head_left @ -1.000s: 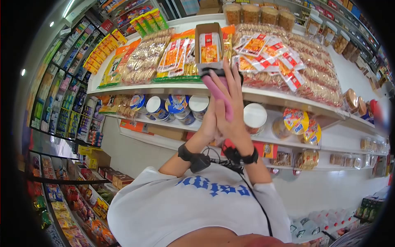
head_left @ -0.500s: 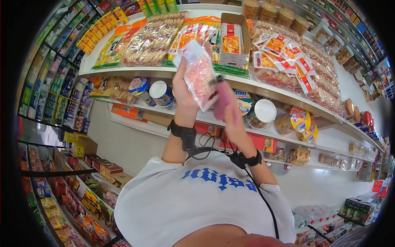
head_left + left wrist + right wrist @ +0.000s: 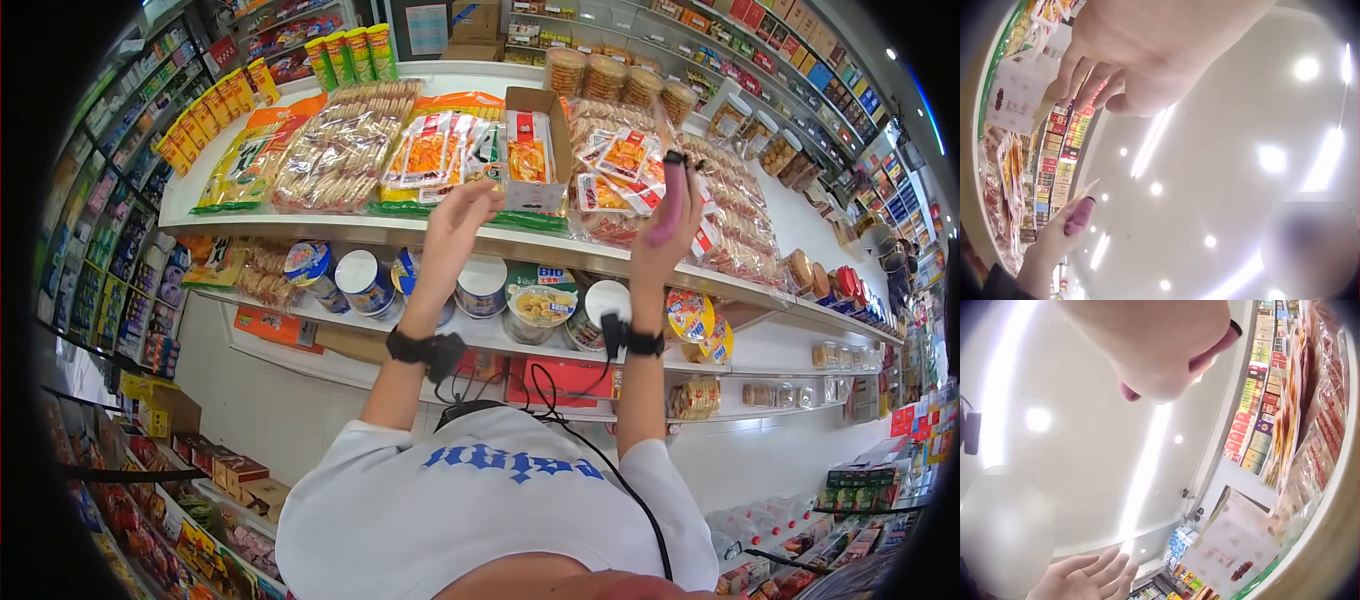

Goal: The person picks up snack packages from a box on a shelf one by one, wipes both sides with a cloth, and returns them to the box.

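Observation:
My left hand is raised in front of the shelf's edge, near an open cardboard box of orange snack packets. Its fingers are loosely bent and hold nothing. To the right, my right hand grips a long pink thing with a black end, over the loose orange-and-white snack packets. The pink thing sticks out on both sides of the hand in the right wrist view. A thin pale shape extends past the right hand in the left wrist view; I cannot tell what it is.
The white top shelf carries large clear bags of biscuits. Green-and-yellow tubes stand at the back left. Round biscuit jars line the back. Tubs fill the shelf below. Black cables hang between the wrists.
The hands have parted. Half a second ago the left hand held a clear packet with pink contents; it no longer does. The right hand has moved right and up with the pink thing.

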Action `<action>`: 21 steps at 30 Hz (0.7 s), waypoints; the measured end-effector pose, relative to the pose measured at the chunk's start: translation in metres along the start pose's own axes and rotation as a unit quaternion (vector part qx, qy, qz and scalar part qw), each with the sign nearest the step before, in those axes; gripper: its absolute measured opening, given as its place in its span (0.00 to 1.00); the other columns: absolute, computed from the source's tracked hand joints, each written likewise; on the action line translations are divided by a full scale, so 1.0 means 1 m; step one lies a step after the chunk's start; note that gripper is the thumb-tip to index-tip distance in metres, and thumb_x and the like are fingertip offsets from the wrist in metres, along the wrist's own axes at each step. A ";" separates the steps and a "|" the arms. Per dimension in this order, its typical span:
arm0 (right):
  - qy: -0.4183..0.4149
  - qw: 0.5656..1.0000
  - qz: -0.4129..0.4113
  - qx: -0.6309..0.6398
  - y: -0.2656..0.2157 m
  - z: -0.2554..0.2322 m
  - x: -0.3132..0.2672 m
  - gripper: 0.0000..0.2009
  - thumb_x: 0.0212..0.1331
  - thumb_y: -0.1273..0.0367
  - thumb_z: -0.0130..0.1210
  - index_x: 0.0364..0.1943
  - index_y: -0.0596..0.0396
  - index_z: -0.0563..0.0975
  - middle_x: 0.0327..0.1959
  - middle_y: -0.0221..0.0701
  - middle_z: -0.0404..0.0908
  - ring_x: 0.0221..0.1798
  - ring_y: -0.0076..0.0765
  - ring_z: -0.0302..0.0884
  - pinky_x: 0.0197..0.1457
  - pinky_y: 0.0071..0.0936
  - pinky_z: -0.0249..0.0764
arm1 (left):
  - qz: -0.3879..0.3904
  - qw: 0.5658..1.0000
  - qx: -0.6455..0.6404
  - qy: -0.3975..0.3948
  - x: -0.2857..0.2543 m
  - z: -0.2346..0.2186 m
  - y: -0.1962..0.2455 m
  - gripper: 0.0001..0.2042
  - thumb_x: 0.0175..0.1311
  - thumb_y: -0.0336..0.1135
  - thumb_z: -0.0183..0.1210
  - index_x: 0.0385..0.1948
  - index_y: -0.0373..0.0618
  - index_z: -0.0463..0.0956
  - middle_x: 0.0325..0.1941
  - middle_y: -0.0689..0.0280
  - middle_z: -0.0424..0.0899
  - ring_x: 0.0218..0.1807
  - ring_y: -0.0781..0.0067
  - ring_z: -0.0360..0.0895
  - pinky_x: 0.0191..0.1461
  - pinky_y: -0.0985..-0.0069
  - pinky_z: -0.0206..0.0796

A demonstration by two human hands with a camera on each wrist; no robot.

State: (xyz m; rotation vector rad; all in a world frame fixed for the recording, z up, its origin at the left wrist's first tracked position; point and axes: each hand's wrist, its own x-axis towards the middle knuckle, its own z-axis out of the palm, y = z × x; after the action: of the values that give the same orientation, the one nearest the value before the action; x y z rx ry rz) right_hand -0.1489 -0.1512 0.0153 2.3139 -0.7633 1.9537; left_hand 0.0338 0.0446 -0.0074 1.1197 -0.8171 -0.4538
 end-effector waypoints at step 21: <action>-0.035 0.794 0.449 0.408 0.007 -0.108 -0.085 0.18 0.76 0.67 0.47 0.63 0.63 0.73 0.56 0.33 0.82 0.53 0.22 0.81 0.56 0.19 0.74 | 0.083 0.671 0.661 -0.325 0.212 0.038 -0.082 0.28 0.43 0.47 0.75 0.43 0.40 0.76 0.43 0.53 0.86 0.46 0.52 0.84 0.48 0.60 0.76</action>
State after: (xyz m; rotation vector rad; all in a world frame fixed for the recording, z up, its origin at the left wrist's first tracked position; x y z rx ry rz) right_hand -0.2595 -0.0929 -0.0425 2.7270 -1.4724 3.1087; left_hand 0.1454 -0.1574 -0.0019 2.2368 -2.0365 0.0095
